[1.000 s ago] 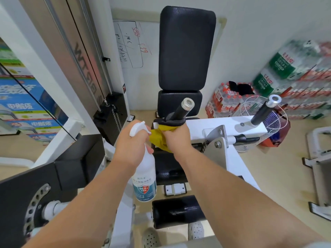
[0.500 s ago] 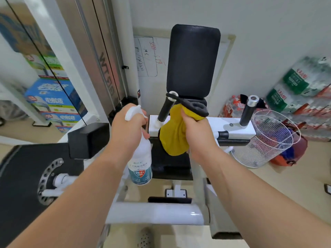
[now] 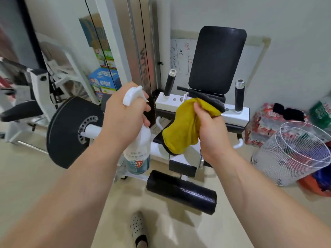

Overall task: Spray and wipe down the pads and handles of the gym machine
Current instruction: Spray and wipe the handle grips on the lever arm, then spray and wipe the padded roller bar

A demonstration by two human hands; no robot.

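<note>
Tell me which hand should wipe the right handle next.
Right, probably. The right hand already grips the cloth and sits nearer the right handle; the left hand holds the spray bottle, farther away.

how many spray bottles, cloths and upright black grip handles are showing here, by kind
spray bottle: 1, in the left hand
yellow cloth: 1, in the right hand
upright handles: 2
total: 4
</note>
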